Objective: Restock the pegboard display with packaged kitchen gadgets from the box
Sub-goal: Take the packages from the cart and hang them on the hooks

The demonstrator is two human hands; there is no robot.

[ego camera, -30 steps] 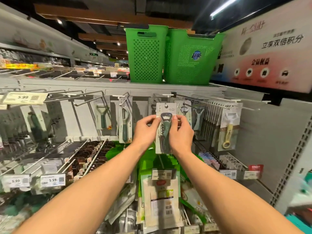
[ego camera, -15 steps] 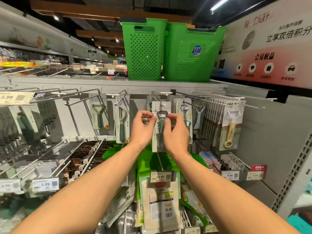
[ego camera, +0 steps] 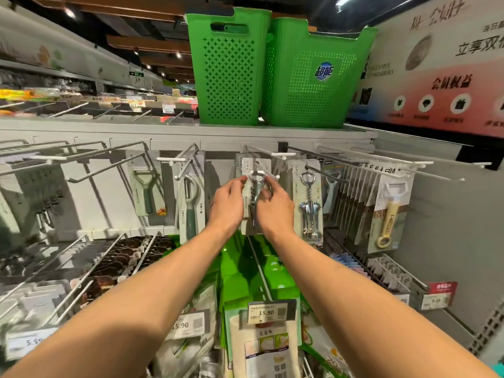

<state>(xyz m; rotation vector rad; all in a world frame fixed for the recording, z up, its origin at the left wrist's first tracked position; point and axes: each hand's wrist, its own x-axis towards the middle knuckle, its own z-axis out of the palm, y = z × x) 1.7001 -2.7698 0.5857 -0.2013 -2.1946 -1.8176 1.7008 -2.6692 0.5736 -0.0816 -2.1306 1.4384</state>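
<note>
A carded bottle opener with corkscrew [ego camera: 255, 195], green-grey on a white card, hangs in front of the pegboard at centre. My left hand [ego camera: 227, 204] pinches its left edge and my right hand [ego camera: 274, 207] pinches its right edge. The card's top sits at a white-tipped peg hook [ego camera: 268, 174], with another card of the same kind [ego camera: 245, 162] behind it. To the right hangs a packaged silver wing corkscrew [ego camera: 309, 211]. Two packaged green peelers [ego camera: 147, 189] [ego camera: 191, 203] hang to the left. No box is in view.
Two green perforated baskets [ego camera: 231, 75] [ego camera: 316, 77] stand on the top shelf. Bare hooks [ego camera: 81, 156] jut out at upper left. A cream opener pack [ego camera: 390, 214] hangs at right. Green-backed packs and a 15.90 price tag [ego camera: 268, 312] sit below my arms.
Both hands have carried the carded opener up and farther in toward the pegboard, so its top now meets the hook. The view has shifted closer to the display.
</note>
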